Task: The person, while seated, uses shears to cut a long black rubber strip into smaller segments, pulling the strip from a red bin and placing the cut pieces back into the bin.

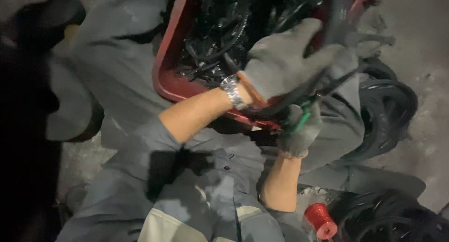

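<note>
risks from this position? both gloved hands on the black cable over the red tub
1. The left hand and right hand work close together on the black cable; a slip could pinch fingers.
2. The red tub rests tilted on the lap and might slide.
3. The red spool and cable coils on the floor could snag feet.

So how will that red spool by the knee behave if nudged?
The red spool looks cylindrical with flanged ends, so it would probably roll if knocked onto its side. It seems small and likely light. Wound thread may give gloved fingers decent grip.
</note>
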